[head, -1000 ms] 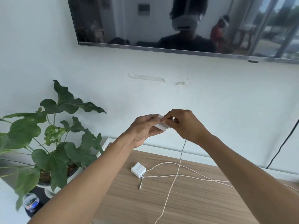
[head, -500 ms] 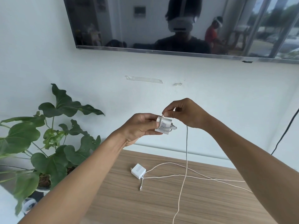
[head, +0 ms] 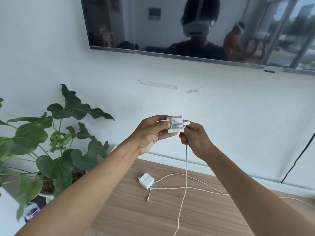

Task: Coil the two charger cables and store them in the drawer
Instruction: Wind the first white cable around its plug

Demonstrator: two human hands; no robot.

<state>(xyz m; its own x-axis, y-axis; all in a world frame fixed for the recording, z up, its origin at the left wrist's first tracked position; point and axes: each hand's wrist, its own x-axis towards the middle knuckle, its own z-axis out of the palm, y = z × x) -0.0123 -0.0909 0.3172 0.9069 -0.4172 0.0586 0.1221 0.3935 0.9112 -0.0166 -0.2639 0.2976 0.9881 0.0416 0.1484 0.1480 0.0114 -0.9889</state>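
Note:
My left hand [head: 150,132] grips a white charger block [head: 175,124] held up in front of the wall, with a turn or two of its white cable wound round it. My right hand [head: 194,137] pinches that cable [head: 185,169] just right of the block; the rest hangs straight down past the wooden top [head: 119,206]. A second white charger [head: 146,181] lies on the wood with its cable [head: 196,188] trailing loosely to the right. No drawer is in view.
A leafy potted plant [head: 56,150] stands at the left beside the wooden top. A wall-mounted TV [head: 196,29] hangs above, and a black cord [head: 296,160] runs down the wall at the right.
My right hand has swung from above the block down to its right side, carrying the cable round it. My left hand has kept its hold on the block.

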